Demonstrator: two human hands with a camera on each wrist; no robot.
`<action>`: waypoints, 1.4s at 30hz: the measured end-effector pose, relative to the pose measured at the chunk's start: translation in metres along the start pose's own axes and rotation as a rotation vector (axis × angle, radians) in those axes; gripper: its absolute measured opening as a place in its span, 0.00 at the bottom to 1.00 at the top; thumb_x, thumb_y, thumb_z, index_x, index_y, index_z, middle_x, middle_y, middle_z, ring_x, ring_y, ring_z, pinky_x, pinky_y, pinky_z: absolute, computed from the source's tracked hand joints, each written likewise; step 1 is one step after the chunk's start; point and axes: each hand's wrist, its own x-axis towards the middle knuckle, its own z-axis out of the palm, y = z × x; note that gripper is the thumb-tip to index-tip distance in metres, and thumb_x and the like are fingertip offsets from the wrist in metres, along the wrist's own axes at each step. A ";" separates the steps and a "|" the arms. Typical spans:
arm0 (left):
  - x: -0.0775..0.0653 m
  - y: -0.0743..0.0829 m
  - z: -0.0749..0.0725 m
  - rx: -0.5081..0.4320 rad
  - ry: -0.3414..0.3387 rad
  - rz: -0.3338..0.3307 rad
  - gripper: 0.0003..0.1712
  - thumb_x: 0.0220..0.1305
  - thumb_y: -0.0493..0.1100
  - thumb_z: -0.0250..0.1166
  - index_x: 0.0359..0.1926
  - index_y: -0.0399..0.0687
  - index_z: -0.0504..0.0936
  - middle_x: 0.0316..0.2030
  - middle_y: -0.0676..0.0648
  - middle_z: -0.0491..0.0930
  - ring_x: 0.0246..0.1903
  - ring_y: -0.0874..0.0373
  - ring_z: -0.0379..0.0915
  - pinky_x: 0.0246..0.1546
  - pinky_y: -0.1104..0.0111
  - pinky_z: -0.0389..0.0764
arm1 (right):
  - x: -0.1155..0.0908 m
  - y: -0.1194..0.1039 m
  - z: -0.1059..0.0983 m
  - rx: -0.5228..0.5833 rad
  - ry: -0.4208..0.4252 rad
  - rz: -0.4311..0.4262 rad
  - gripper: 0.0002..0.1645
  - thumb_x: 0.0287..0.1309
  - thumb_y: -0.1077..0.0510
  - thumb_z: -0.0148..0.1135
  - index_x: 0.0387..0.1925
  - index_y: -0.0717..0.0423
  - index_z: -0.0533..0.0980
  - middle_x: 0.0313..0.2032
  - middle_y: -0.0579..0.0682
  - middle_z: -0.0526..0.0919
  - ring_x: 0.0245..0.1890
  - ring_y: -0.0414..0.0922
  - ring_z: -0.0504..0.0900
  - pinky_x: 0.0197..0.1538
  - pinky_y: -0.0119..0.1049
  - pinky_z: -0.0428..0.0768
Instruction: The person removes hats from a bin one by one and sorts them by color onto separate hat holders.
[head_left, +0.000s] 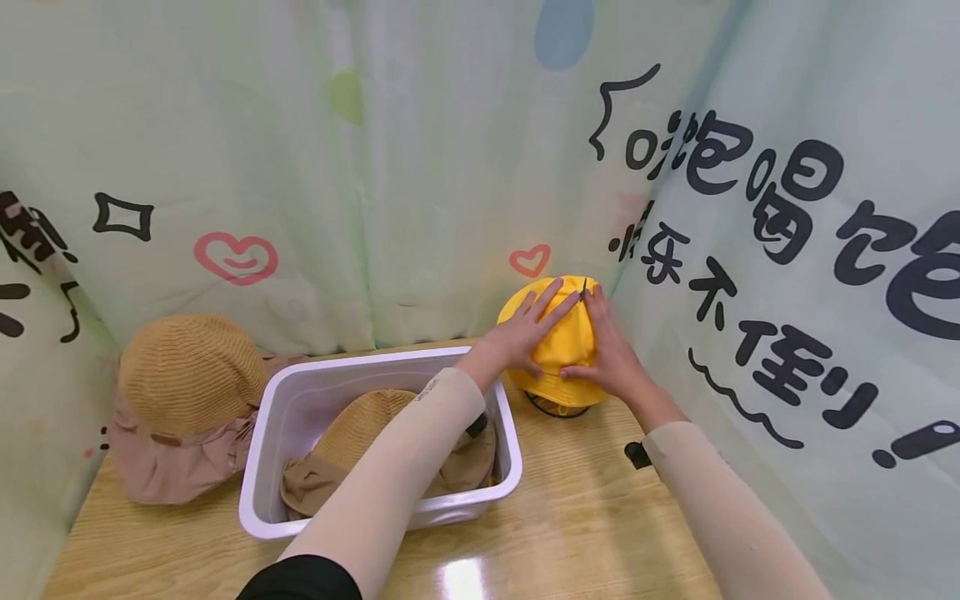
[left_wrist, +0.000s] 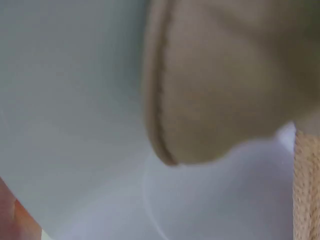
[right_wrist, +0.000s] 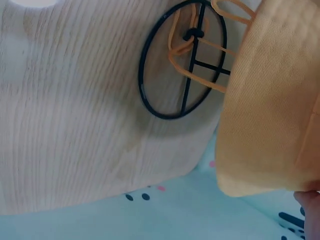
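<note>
A yellow bucket hat (head_left: 562,346) sits over a black wire stand (right_wrist: 187,87) on the wooden surface. On its left side and crown rests my left hand (head_left: 517,337), fingers spread and straight. My right hand (head_left: 611,358) touches its right side, with the thumb across the front near the brim. Orange cords (right_wrist: 200,82) hang below the brim by the stand's round base. In the left wrist view, a brown fabric brim (left_wrist: 225,85) fills the upper right, while only a bit of that hand shows at the lower left.
A white plastic bin (head_left: 390,359) stands under my left forearm, holding a straw hat (head_left: 367,425) with a brown brim. To its left is another straw hat (head_left: 191,375) with a pink fabric brim. Printed curtains (head_left: 442,208) rise behind and along both sides of the wooden surface (head_left: 562,517).
</note>
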 end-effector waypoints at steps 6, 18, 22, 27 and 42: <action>-0.007 0.003 -0.006 0.003 -0.019 -0.009 0.80 0.49 0.52 0.79 0.77 0.64 0.19 0.76 0.48 0.10 0.79 0.52 0.28 0.77 0.54 0.35 | -0.001 -0.002 0.005 0.003 0.013 0.018 0.81 0.40 0.45 0.83 0.80 0.41 0.32 0.79 0.45 0.24 0.75 0.66 0.50 0.66 0.68 0.61; -0.040 0.005 -0.059 -0.199 0.110 -0.012 0.73 0.54 0.53 0.77 0.79 0.59 0.26 0.79 0.43 0.24 0.78 0.43 0.35 0.76 0.52 0.47 | -0.002 -0.024 -0.017 -0.190 0.033 0.007 0.82 0.38 0.38 0.82 0.80 0.47 0.34 0.80 0.54 0.32 0.77 0.65 0.36 0.70 0.72 0.45; -0.057 0.006 -0.080 -0.204 0.164 0.031 0.70 0.57 0.54 0.75 0.79 0.56 0.28 0.79 0.45 0.28 0.78 0.44 0.35 0.76 0.51 0.46 | -0.008 -0.034 -0.019 -0.185 0.030 -0.019 0.81 0.40 0.39 0.82 0.80 0.46 0.35 0.79 0.52 0.30 0.78 0.63 0.34 0.71 0.70 0.42; -0.086 0.004 -0.094 -0.189 0.198 0.027 0.67 0.60 0.56 0.72 0.80 0.58 0.29 0.80 0.47 0.33 0.78 0.47 0.35 0.75 0.52 0.50 | -0.011 -0.051 -0.013 -0.190 0.054 -0.088 0.79 0.39 0.38 0.82 0.80 0.45 0.37 0.80 0.54 0.33 0.78 0.63 0.35 0.72 0.69 0.43; -0.177 -0.010 -0.121 -0.213 0.217 -0.106 0.49 0.65 0.53 0.68 0.79 0.61 0.50 0.70 0.43 0.65 0.68 0.49 0.64 0.68 0.56 0.67 | -0.021 -0.113 0.014 -0.019 0.058 -0.212 0.72 0.47 0.37 0.75 0.80 0.47 0.39 0.80 0.51 0.39 0.77 0.64 0.39 0.73 0.67 0.43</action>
